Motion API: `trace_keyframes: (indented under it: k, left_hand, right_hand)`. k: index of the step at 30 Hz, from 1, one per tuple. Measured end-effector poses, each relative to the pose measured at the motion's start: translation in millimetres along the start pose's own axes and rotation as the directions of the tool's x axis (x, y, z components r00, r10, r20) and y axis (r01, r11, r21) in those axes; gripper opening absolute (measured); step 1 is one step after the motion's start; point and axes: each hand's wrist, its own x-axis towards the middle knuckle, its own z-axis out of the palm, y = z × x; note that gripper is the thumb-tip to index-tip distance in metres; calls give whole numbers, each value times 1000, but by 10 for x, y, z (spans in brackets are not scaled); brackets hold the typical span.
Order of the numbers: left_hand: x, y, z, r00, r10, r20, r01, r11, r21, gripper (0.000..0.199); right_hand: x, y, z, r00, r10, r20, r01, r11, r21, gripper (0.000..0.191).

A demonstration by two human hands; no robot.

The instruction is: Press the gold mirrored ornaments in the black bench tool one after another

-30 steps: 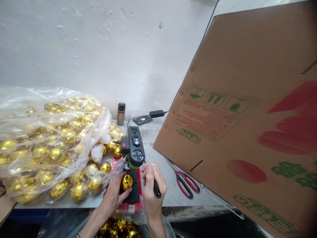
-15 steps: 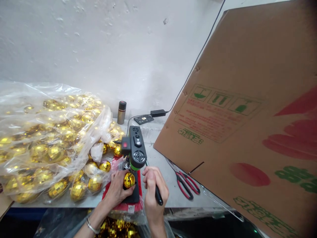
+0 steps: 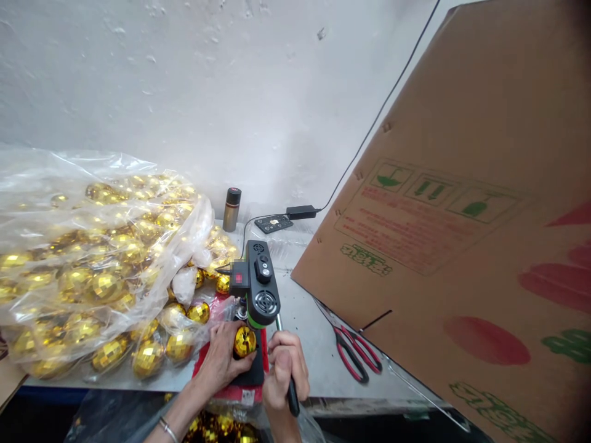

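Observation:
A shiny gold mirrored ball [image 3: 244, 341] is gripped between the thumb and fingers of my left hand [image 3: 224, 357], over the black base of a small machine. The machine's black head [image 3: 263, 283], with round vents and a green lower rim, stands just above and behind the ball. To the right, my right hand [image 3: 286, 369] is closed around a lever with a black handle [image 3: 293, 397]; its metal rod runs up beside the machine head. Red plastic [image 3: 203, 354] shows under and around the base.
At left lies a clear plastic bag [image 3: 101, 271] full of gold balls. A large cardboard box [image 3: 438, 246] leans at right, with red-handled scissors [image 3: 357, 354] beside it. Behind are a dark-capped bottle [image 3: 231, 209] and a black adapter [image 3: 301, 212]. More gold balls [image 3: 221, 427] lie below the table edge.
My right hand has shifted down slightly with the lever, and more of the metal rod shows. The whole view has moved a little. My left hand still holds the ball.

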Motion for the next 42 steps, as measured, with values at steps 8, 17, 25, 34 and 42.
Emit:
trace_keyframes:
  k: [8,17,25,34,42]
  left_hand:
    - [1,13,-20,1000,-9,13,9,1000,-8,47]
    - [1,2,-3,1000,2,-15,-2,1000,-7,47]
    - [3,-6,43,999,1,-40,0,1000,10,45]
    - [21,1,29,1000,-4,-18,4,1000,-4,46]
    - [37,5,58,1000,1,-31,-1,1000,1,45]
  right_hand:
    - [-87,48,26,999,28,-22,-27,999,35,35]
    - [-91,42,27,999,25,-27,-24,999,42,35]
    - [-101,73,56,999,23,-41,-20,998,59,36]
    - [-108,114,97,996,8,-86,0,996,89,37]
    - [-145,163,97,997,-29,-71,35,996,82,37]
